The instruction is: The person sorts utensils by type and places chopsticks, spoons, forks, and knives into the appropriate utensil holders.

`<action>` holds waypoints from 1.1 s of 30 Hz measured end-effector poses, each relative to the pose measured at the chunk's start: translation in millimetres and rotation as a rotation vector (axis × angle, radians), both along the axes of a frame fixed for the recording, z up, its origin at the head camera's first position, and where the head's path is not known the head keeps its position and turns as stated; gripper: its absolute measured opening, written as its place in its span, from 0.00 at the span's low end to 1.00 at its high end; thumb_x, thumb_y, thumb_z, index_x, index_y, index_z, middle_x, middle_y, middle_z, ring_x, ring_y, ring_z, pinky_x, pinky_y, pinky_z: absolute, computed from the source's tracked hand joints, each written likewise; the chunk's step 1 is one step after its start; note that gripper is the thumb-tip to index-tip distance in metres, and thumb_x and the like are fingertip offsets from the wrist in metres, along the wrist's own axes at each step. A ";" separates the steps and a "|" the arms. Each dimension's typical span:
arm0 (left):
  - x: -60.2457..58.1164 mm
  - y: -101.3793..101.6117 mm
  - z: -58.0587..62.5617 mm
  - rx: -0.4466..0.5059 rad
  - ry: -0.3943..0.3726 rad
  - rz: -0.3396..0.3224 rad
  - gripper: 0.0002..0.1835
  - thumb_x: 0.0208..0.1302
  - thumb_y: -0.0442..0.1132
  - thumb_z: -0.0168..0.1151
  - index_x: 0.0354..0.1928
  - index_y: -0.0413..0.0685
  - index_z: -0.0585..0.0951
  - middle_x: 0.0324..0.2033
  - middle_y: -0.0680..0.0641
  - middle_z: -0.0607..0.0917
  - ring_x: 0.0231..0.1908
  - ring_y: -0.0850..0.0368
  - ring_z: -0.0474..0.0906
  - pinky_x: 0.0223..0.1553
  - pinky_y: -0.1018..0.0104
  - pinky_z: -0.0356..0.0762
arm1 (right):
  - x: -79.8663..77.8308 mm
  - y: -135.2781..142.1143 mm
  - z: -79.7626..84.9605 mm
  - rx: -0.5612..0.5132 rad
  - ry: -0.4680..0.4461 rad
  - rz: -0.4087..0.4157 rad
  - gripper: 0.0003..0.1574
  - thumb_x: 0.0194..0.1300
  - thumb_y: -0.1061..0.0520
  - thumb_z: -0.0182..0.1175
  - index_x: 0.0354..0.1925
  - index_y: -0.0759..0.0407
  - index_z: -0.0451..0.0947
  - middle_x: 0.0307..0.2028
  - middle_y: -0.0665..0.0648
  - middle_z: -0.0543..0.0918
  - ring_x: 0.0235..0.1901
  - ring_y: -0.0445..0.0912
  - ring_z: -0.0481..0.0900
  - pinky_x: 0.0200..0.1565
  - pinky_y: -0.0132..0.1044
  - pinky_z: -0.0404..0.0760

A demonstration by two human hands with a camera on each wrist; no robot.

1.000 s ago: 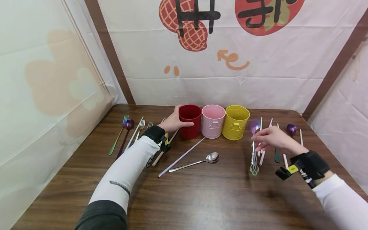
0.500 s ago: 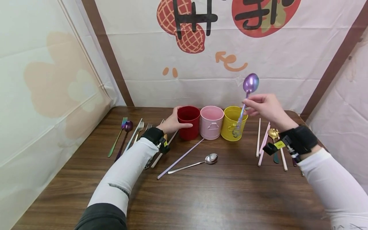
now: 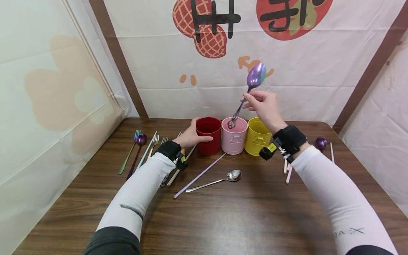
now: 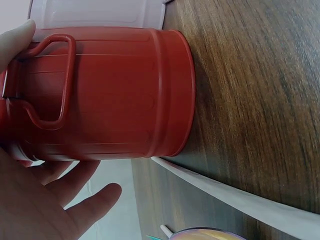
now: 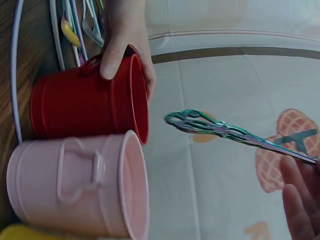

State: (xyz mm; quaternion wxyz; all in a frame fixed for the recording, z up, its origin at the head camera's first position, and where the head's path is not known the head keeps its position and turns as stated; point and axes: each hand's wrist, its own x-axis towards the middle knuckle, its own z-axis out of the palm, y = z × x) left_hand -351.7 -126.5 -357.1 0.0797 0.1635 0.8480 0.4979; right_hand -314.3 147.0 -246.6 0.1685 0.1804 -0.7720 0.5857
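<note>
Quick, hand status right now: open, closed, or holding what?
Left hand: holding the red cup near its rim.
Right hand: pinching the purple spoon by its handle, bowl up.

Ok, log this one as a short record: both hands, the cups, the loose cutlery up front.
left hand: holds red cup
right hand: pinches purple spoon, bowl upward
spoon's handle end: above the rims, inside no cup
cup row: red, pink cup, yellow cup
in front: silver spoon, lilac stick
</note>
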 end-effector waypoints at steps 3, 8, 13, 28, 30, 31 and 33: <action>-1.2 0.1 -0.1 0.008 -0.002 0.004 0.49 0.56 0.42 0.72 0.70 0.49 0.47 0.63 0.43 0.65 0.62 0.48 0.63 0.60 0.51 0.67 | -9.7 -15.5 -6.2 -0.052 0.004 0.004 0.18 0.69 0.56 0.60 0.47 0.70 0.82 0.38 0.61 0.87 0.31 0.42 0.85 0.36 0.32 0.82; -0.6 1.7 1.2 0.006 0.001 0.006 0.49 0.57 0.43 0.72 0.70 0.49 0.47 0.64 0.43 0.64 0.63 0.48 0.62 0.61 0.50 0.67 | -18.6 -39.3 -23.5 -0.035 0.012 0.017 0.15 0.70 0.58 0.59 0.46 0.69 0.82 0.40 0.63 0.86 0.35 0.49 0.86 0.40 0.37 0.82; 0.1 3.5 2.2 0.010 0.011 -0.008 0.49 0.58 0.43 0.71 0.70 0.48 0.46 0.64 0.43 0.63 0.63 0.48 0.62 0.61 0.51 0.66 | -26.2 -55.9 -44.1 0.018 -0.023 -0.023 0.14 0.69 0.58 0.60 0.45 0.67 0.84 0.38 0.63 0.86 0.37 0.54 0.84 0.42 0.37 0.81; 0.5 2.2 3.2 0.001 0.034 -0.017 0.49 0.59 0.42 0.70 0.70 0.44 0.45 0.64 0.41 0.64 0.63 0.47 0.63 0.61 0.51 0.65 | -35.6 -73.3 -79.7 0.453 -0.084 -0.117 0.15 0.68 0.51 0.61 0.46 0.58 0.86 0.39 0.56 0.86 0.40 0.49 0.77 0.41 0.40 0.78; -0.6 1.6 2.1 -0.007 0.030 -0.017 0.49 0.59 0.42 0.70 0.70 0.45 0.45 0.64 0.41 0.63 0.62 0.47 0.63 0.61 0.52 0.66 | -35.8 -75.5 -81.6 0.494 -0.082 -0.130 0.15 0.68 0.50 0.61 0.46 0.57 0.86 0.38 0.56 0.85 0.40 0.49 0.75 0.41 0.41 0.76; -1.1 1.4 1.5 -0.010 0.027 -0.016 0.49 0.59 0.42 0.70 0.70 0.45 0.45 0.64 0.42 0.63 0.62 0.48 0.63 0.61 0.52 0.66 | -35.9 -76.6 -82.2 0.511 -0.080 -0.139 0.15 0.68 0.50 0.61 0.46 0.57 0.87 0.38 0.56 0.84 0.40 0.49 0.75 0.40 0.41 0.75; -1.9 0.9 0.7 -0.013 0.025 -0.020 0.49 0.59 0.42 0.70 0.70 0.45 0.45 0.64 0.42 0.63 0.62 0.48 0.63 0.61 0.52 0.66 | -36.2 -78.1 -82.5 0.532 -0.076 -0.154 0.15 0.68 0.49 0.61 0.45 0.56 0.87 0.39 0.56 0.84 0.40 0.49 0.75 0.41 0.43 0.74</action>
